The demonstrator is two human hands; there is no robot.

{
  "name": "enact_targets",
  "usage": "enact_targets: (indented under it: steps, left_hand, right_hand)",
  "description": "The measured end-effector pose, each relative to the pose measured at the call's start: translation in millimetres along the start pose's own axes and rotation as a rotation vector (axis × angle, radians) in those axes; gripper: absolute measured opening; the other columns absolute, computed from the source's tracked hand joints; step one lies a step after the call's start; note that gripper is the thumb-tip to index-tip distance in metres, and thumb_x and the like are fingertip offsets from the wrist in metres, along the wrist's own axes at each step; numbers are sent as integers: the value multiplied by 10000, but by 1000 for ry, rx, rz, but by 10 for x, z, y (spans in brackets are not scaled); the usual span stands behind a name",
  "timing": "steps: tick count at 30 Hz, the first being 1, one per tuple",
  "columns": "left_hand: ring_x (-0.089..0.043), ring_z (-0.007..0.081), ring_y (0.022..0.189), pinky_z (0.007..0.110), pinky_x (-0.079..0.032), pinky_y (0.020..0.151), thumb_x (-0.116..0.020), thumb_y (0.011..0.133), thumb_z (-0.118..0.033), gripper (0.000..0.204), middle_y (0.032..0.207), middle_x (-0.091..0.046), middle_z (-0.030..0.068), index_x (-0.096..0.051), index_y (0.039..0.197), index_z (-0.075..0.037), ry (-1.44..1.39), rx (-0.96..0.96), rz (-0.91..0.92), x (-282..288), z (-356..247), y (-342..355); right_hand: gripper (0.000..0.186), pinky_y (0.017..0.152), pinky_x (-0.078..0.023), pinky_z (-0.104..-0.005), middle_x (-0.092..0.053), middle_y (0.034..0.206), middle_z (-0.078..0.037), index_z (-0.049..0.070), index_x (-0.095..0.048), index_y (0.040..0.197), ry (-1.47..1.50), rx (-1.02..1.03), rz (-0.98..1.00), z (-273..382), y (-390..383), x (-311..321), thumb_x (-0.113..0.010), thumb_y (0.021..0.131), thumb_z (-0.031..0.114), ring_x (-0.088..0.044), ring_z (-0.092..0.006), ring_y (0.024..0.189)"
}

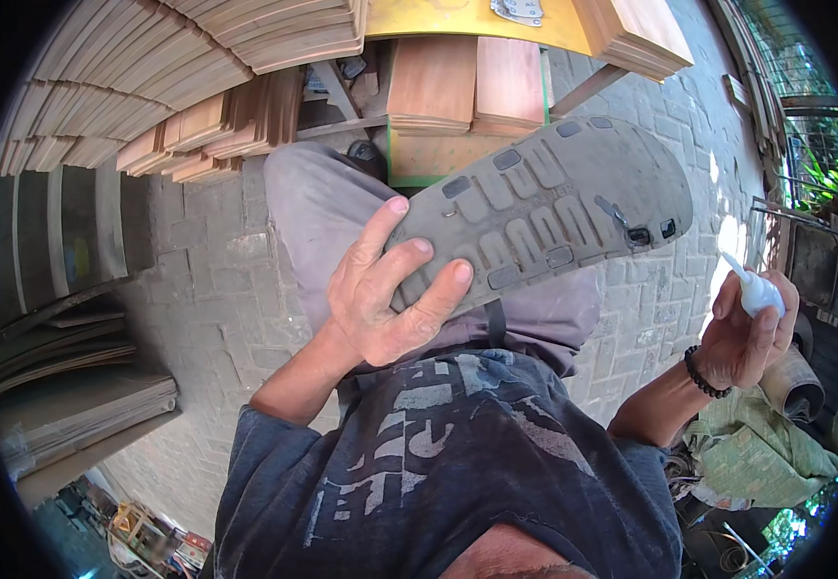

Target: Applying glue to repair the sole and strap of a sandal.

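My left hand (390, 285) grips one end of a dark grey rubber shoe sole (535, 217), with the fingers spread over its near-left end. The sole's ridged tread faces up, and the sole lies across my lap, tilted up toward the right. Several shiny black patches show on the tread, two of them close together near the wide right end. What is under the sole is hidden. Off to the right, apart from the sole, my right hand (742, 333) is closed around a small white bottle (759, 292) with a thin nozzle pointing up and left.
Stacks of thin wooden boards (178, 58) fill the far left. Ahead stands a yellow-topped table (438, 19) with more wood panels (433, 82) beneath. Sheets (91, 415) lie piled at left on the paved floor (226, 251). A green cloth sack (767, 454) lies at right.
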State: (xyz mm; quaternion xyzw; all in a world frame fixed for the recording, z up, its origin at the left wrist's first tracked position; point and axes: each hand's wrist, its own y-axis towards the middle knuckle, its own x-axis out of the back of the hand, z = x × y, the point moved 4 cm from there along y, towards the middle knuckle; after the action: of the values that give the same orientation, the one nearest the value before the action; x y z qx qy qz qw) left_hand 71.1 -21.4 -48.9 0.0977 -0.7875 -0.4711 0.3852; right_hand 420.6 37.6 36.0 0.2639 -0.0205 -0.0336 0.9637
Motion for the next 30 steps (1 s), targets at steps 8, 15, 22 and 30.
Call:
enact_targets:
  steps: [8, 15, 22, 30]
  left_hand:
    - [-637, 449, 993, 436, -613, 718, -789, 617, -101, 456, 984, -574, 138, -751, 1070, -137, -70, 91, 28, -18, 15, -22]
    - [-639, 443, 993, 421, -612, 683, -780, 627, -125, 457, 987, -575, 128, -746, 1081, -162, -13, 71, 6, -15, -21, -10]
    - [-644, 407, 990, 354, -593, 621, -759, 647, -130, 450, 988, -590, 90, -733, 1091, -201, 52, -30, -50, -47, -32, 20]
    - [-643, 392, 987, 356, -597, 622, -773, 683, -159, 413, 1025, -628, 99, -729, 1091, -198, 49, -77, -50, -43, -65, 66]
  right_hand:
    - [447, 484, -374, -265, -578, 808, -250, -139, -500, 1099, 61, -18, 27, -1, -47, -10, -564, 953, 279, -491, -187, 536]
    - [448, 489, -383, -267, -594, 830, -283, -141, -496, 1099, 86, -55, 42, -40, -121, -38, -572, 946, 272, -486, -187, 529]
    - [435, 518, -415, -285, -619, 898, -287, -147, -489, 1123, 60, -69, 29, 24, -167, -134, -572, 942, 240, -503, -204, 531]
    - [418, 516, -415, -291, -550, 861, -204, -128, -518, 1074, 11, -56, 158, 67, -173, -355, -604, 944, 260, -518, -207, 540]
